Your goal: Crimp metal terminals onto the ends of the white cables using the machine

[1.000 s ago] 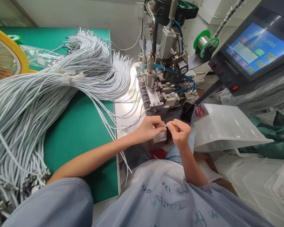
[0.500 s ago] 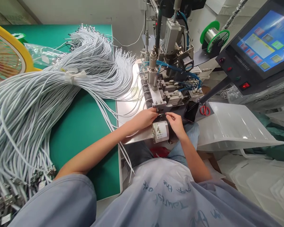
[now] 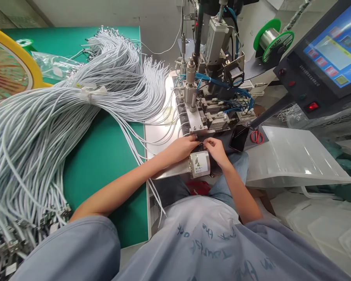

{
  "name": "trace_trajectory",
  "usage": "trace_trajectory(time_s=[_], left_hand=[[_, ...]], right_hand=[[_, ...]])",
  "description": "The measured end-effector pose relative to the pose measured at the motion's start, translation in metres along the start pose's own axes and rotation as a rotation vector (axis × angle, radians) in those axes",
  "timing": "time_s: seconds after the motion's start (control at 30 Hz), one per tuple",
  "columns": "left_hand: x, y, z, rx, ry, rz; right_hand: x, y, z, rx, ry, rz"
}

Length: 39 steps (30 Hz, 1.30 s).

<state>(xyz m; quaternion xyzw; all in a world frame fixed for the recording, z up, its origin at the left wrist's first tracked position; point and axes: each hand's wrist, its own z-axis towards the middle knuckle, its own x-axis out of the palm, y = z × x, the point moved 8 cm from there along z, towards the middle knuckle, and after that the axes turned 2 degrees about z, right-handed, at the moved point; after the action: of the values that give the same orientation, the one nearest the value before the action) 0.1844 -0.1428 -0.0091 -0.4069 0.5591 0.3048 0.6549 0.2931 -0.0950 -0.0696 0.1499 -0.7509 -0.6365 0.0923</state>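
Note:
My left hand (image 3: 183, 147) and my right hand (image 3: 215, 149) meet fingertip to fingertip at the front of a small bench machine (image 3: 206, 105) with blue hoses. Both pinch the end of a thin grey-white cable (image 3: 166, 137) at the machine's lowest clamp slot. The tip itself is too small to make out. A white cylinder with a warning label (image 3: 201, 164) sits just below my fingers. A huge tied bundle of the same cables (image 3: 61, 117) lies across the green mat (image 3: 105, 164) to the left.
A black phone (image 3: 239, 138) and red scissors (image 3: 256, 136) lie right of the machine. A translucent plastic tray (image 3: 292, 156) slopes at the right. A control panel with touchscreen (image 3: 327, 54) stands upper right, a green solder spool (image 3: 273, 39) behind. A yellow-rimmed fan (image 3: 8, 70) sits far left.
Both hands moved away from my body up to the machine's front clamp, carrying the cable end with them; the fingertips have closed together at the slot.

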Motion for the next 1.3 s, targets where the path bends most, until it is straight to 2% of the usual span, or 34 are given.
trace_trajectory(time_s=[0.17, 0.4, 0.6, 0.77, 0.83, 0.93, 1.0, 1.07, 1.17, 1.3], left_hand=[[0.003, -0.002, -0.002, 0.036, 0.023, 0.07], [-0.005, -0.01, -0.005, 0.098, 0.014, 0.153], [-0.004, -0.01, -0.006, 0.113, -0.021, 0.147], [-0.001, -0.008, -0.005, 0.118, -0.031, 0.147], [0.0, -0.008, -0.006, 0.122, -0.04, 0.147], [0.0, -0.007, -0.006, 0.117, -0.027, 0.143], [-0.001, -0.008, -0.006, 0.097, -0.002, 0.144], [-0.005, -0.011, -0.006, 0.06, 0.032, 0.168], [-0.01, -0.015, -0.009, -0.035, 0.14, 0.223], [-0.015, -0.014, -0.015, -0.181, 0.252, 0.214]], right_hand=[[0.0, 0.002, 0.002, -0.007, 0.027, -0.011], [0.004, -0.003, 0.007, 0.045, 0.059, -0.029], [0.002, 0.001, 0.006, -0.007, 0.019, -0.063], [0.003, 0.013, 0.005, -0.115, 0.004, -0.103], [0.002, 0.012, 0.004, -0.096, -0.014, -0.106], [0.001, 0.002, 0.003, 0.024, -0.018, -0.041], [0.005, -0.005, 0.003, 0.099, 0.021, 0.008], [0.01, -0.007, 0.003, 0.106, 0.075, 0.012], [0.013, -0.004, 0.005, 0.009, 0.103, -0.053], [0.01, 0.0, 0.011, -0.086, 0.061, -0.169]])
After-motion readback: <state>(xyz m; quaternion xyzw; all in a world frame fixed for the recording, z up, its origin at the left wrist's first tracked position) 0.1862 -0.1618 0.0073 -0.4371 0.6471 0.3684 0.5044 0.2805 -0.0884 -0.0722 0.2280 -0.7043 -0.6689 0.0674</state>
